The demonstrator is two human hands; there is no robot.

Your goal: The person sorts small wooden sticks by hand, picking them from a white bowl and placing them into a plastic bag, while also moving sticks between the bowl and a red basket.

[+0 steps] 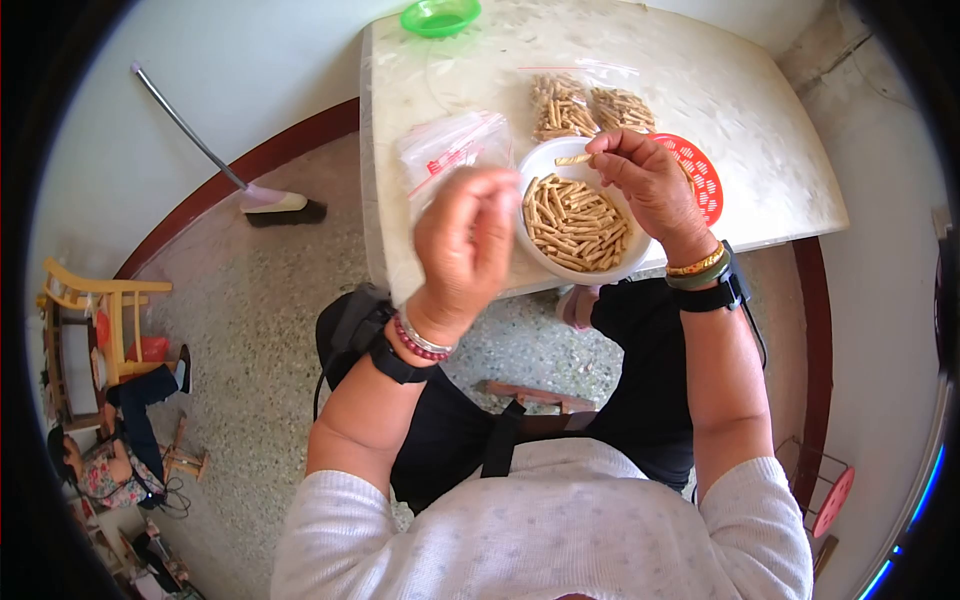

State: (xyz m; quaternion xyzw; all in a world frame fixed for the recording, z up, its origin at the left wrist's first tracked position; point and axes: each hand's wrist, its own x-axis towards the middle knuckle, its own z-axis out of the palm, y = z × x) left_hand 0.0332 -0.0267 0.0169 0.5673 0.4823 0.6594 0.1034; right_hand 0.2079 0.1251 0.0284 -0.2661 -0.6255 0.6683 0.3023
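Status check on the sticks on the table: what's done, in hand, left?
Done: one clear bag behind the white bowl looks filled with the same pieces. In hand: the right hand pinches a single stick over the bowl. The left hand is raised, fingers curled and blurred, so what its grip holds is unclear. Left: a heap of sticks fills the bowl, and flat bags beside it look unfilled.
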